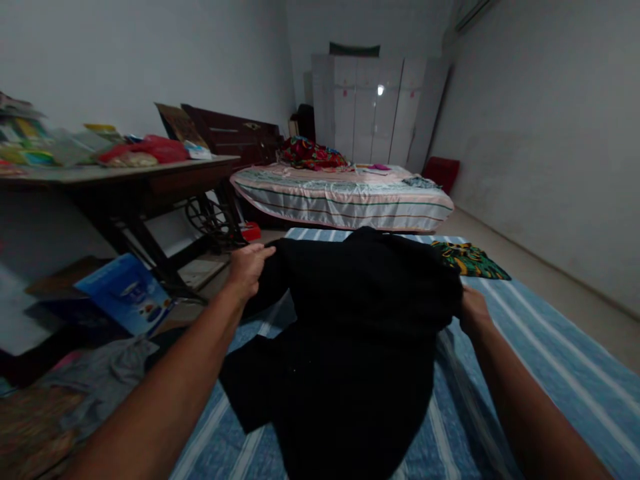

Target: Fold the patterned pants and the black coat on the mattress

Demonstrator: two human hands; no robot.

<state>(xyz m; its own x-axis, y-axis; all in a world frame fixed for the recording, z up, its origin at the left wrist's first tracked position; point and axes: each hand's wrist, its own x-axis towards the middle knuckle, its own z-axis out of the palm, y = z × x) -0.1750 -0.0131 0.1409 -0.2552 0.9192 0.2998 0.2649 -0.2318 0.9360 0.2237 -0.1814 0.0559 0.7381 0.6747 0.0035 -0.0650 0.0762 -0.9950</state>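
Observation:
A black garment (pixel 360 347), which looks like a short-sleeved shirt, is spread over a blue bed sheet with white stripes (pixel 540 333). My left hand (pixel 247 270) pinches its upper left part, lifting the cloth a little. At the opposite side my right hand (pixel 474 310) is closed on the garment's edge, its fingertips partly hidden behind the black cloth. One sleeve lies out to the left, below my left hand. Beyond my right hand rests a folded cloth (pixel 470 260) with a green, yellow and black pattern.
To the left stands a sewing-machine table (pixel 125 175) loaded with bags and small items. A blue box (pixel 127 293) and a grey cloth (pixel 110 373) lie beneath and before it. Farther back are a second bed (pixel 345 200), a wardrobe (pixel 370 113) and a red object (pixel 441 173).

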